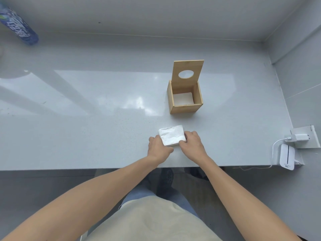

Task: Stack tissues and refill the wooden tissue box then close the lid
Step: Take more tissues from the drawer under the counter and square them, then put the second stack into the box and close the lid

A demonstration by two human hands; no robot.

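At the near edge of the grey table (86, 136) a stack of tissues (172, 135) lies flat between the two hands. The left hand (159, 146) presses its left side and the right hand (191, 144) its right side, fingers curled around the pile. Well beyond them stands the wooden tissue box (185, 100), its lid (188, 72) tipped upright and white tissue showing inside.

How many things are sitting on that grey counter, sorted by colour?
White: 3, the tissue stack, the charger plug, the small white device
Wooden: 1, the tissue box, lid up
Blue: 1, the wrapped package
Total: 5
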